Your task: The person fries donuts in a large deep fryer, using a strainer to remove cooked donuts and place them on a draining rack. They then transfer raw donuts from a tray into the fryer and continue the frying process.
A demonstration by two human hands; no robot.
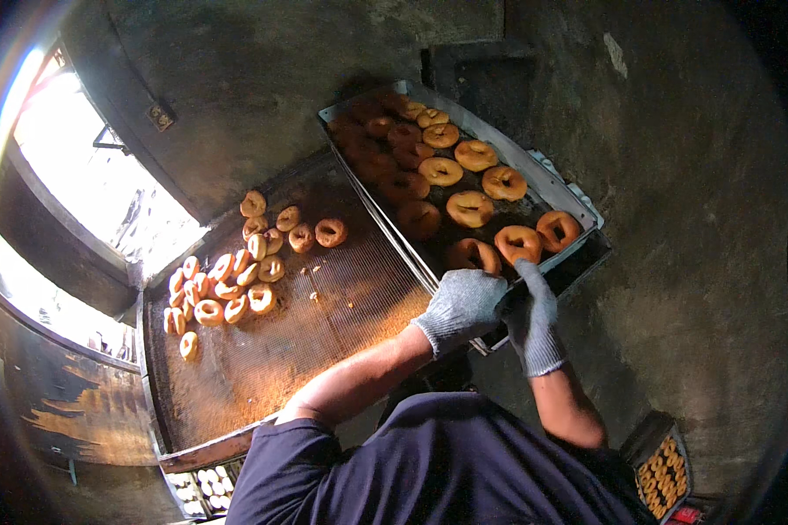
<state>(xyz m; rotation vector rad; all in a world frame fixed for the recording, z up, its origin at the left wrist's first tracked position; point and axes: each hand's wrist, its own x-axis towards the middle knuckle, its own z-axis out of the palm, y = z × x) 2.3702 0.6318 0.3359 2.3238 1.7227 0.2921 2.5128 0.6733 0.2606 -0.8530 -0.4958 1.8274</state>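
A long metal tray [569, 194] holds several browned ring-shaped breads [470, 209], its far left part in shadow. Both my hands wear grey knit gloves and are at the tray's near end. My left hand [466, 302] is closed over the near rim, its fingertips partly hidden. Just right of it, my right hand [532, 324] grips the same edge. One digit of that hand stretches up over the rim and meets the nearest ring bread [518, 244]; its other fingers are mostly out of sight below the edge.
Left of the tray is a mesh-topped table [359, 289] with a heap of ring breads [228, 280] and crumbs. Bright window openings [96, 149] lie beyond it. Another tray of small rings [663, 477] is low at right, and pale pieces [210, 486] sit at lower left.
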